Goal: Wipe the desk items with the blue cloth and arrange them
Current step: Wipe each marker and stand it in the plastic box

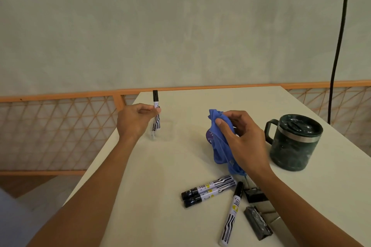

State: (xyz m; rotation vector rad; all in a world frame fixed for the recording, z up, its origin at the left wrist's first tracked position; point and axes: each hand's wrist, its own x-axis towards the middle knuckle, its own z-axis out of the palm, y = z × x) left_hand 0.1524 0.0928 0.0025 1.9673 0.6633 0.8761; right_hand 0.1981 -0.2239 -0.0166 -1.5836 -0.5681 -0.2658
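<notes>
My left hand (135,120) pinches a black-capped white marker (156,104) and holds it upright, cap up, over the far left part of the table. A faint clear holder (160,132) seems to stand under it, but I cannot tell for sure. My right hand (244,140) grips the bunched blue cloth (219,146) just above the table's middle. Two markers (208,190) lie side by side near the front, and a third marker (231,214) lies angled beside them.
A dark green lidded mug (293,142) stands at the right of the white table (180,166). Two black binder clips (256,196) (258,223) lie front right, partly under my right forearm. An orange lattice railing (60,126) runs behind; a black cable (339,46) hangs at right.
</notes>
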